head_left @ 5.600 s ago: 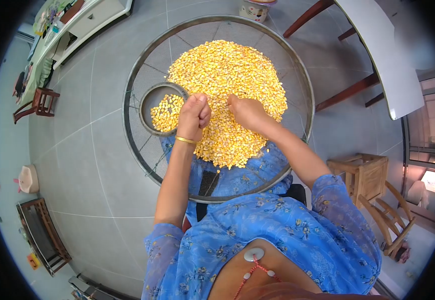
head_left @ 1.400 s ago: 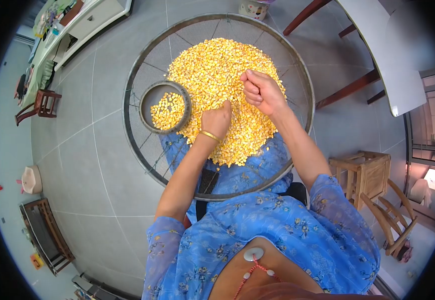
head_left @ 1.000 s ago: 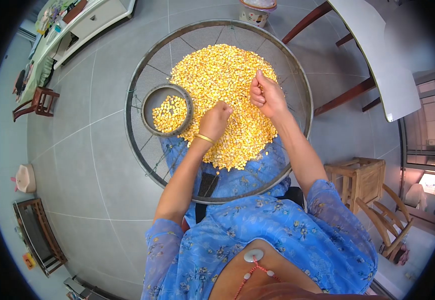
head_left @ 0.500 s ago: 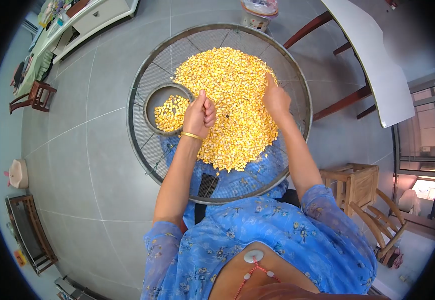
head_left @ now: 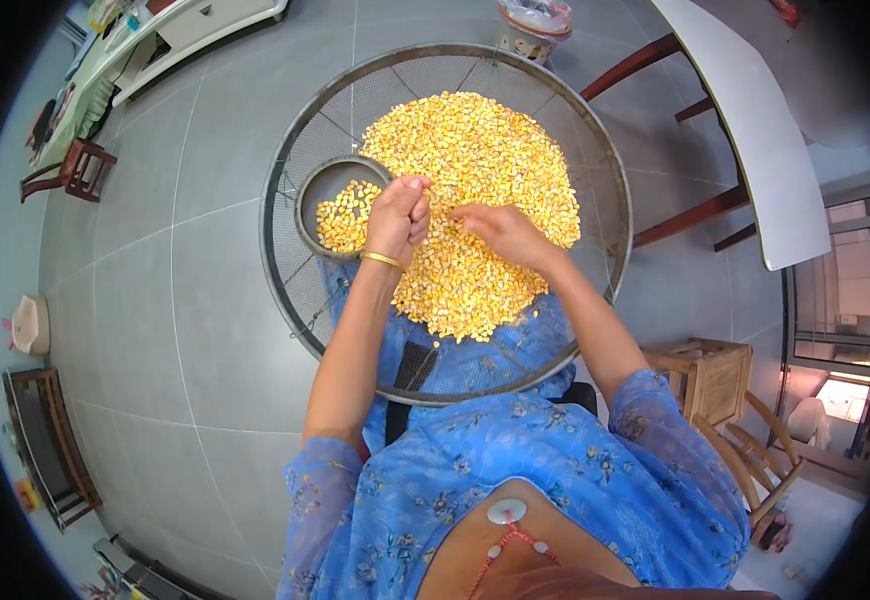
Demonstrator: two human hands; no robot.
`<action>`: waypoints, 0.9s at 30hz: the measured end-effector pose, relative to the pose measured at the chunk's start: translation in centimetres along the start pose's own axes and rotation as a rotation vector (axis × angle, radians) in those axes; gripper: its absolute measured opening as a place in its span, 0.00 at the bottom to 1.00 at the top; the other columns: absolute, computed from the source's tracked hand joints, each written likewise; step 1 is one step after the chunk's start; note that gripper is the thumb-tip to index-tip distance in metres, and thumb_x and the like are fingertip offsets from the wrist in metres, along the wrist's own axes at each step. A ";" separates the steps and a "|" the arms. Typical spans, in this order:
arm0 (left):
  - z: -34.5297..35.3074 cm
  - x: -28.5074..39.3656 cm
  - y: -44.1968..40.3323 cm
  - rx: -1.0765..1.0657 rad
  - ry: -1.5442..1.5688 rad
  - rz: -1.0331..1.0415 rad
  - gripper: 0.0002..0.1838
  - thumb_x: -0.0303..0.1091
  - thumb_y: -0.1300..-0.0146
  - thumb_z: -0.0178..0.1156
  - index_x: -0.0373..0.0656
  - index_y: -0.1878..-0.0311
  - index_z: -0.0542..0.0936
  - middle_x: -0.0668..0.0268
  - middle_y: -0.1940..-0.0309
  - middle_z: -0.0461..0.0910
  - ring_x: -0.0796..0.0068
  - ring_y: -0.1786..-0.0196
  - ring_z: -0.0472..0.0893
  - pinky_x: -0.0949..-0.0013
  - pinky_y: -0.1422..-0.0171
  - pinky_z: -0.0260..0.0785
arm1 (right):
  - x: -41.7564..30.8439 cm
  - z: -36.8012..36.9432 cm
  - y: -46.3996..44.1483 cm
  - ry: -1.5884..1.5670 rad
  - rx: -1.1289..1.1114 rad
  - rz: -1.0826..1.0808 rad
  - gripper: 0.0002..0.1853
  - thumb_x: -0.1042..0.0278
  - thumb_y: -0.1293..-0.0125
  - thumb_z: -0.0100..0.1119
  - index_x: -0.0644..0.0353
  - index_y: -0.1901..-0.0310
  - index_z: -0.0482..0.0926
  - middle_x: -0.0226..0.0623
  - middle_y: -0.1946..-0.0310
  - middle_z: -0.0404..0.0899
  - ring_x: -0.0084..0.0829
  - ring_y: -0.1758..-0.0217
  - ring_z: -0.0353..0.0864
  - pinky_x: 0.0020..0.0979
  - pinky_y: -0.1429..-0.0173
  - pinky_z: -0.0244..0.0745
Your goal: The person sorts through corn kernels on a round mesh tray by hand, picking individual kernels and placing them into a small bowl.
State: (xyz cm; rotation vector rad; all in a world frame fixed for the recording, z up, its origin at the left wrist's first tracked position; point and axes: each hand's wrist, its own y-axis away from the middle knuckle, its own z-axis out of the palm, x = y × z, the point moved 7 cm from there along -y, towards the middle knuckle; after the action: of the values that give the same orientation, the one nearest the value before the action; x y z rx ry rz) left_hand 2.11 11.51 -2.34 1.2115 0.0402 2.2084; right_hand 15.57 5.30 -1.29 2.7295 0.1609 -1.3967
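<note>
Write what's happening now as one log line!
left hand: curled, beside bowl; right hand: partly curled, over corn pile; bowl: holds some kernels; mesh tray: under bowl and pile

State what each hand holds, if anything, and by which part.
Cannot tell: the left hand is curled, the right hand bends over the corn, hiding any hold.

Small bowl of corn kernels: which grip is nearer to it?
Left. The left grip is at the right side of the bowl, overlapping its rim in view; the right grip is farther right, over the corn pile.
</note>
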 end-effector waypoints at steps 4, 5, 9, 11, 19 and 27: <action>1.5 -0.1 0.1 -0.063 -0.430 0.060 0.07 0.34 0.33 0.51 0.41 0.62 0.74 0.77 0.85 0.61 0.86 0.85 0.57 0.78 0.84 0.50 | 1.4 -3.6 -0.4 -0.224 0.243 0.062 0.15 0.61 0.32 0.50 0.64 0.59 0.80 0.36 0.66 0.81 0.26 0.62 0.77 0.29 0.53 0.71; 1.4 -0.7 0.1 -0.064 -0.435 0.055 0.07 0.34 0.33 0.51 0.41 0.62 0.74 0.77 0.85 0.61 0.86 0.85 0.57 0.78 0.84 0.50 | 1.8 -3.8 -0.6 -0.229 0.247 0.066 0.15 0.61 0.32 0.50 0.64 0.59 0.80 0.36 0.66 0.81 0.26 0.62 0.77 0.29 0.53 0.71; 4.5 -1.6 2.4 -0.181 -1.464 0.303 0.11 0.37 0.39 0.54 0.39 0.61 0.73 0.52 0.78 0.79 0.60 0.73 0.81 0.58 0.70 0.70 | 3.2 -4.2 -0.5 -0.284 0.286 0.198 0.14 0.62 0.33 0.49 0.64 0.62 0.80 0.37 0.68 0.81 0.26 0.62 0.77 0.30 0.54 0.71; 5.6 -3.6 3.3 -0.322 -1.896 0.292 0.10 0.35 0.38 0.51 0.38 0.60 0.70 0.55 0.80 0.79 0.59 0.75 0.81 0.56 0.73 0.70 | 3.2 -3.7 -0.7 -0.275 0.283 0.123 0.14 0.61 0.33 0.49 0.64 0.62 0.80 0.38 0.68 0.81 0.27 0.62 0.78 0.30 0.54 0.71; 4.7 -5.2 2.9 -0.336 -1.963 0.401 0.06 0.31 0.39 0.47 0.40 0.63 0.68 0.57 0.81 0.79 0.57 0.76 0.81 0.54 0.73 0.70 | 2.9 -3.4 -0.7 -0.230 0.276 0.073 0.15 0.60 0.34 0.50 0.65 0.63 0.80 0.40 0.71 0.80 0.30 0.66 0.78 0.31 0.57 0.72; 3.2 -1.7 1.4 -0.268 -0.931 0.236 0.04 0.33 0.38 0.56 0.43 0.65 0.75 0.73 0.82 0.74 0.76 0.76 0.73 0.69 0.70 0.65 | 3.1 -1.5 -0.8 -0.170 0.040 0.085 0.11 0.64 0.37 0.54 0.63 0.64 0.80 0.40 0.72 0.79 0.29 0.69 0.77 0.33 0.61 0.71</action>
State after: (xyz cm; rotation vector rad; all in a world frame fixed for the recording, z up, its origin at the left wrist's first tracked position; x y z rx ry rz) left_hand 4.57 8.64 -1.36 2.0169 -0.7727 1.5474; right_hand 18.48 6.49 -2.99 2.5976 0.0074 -1.6141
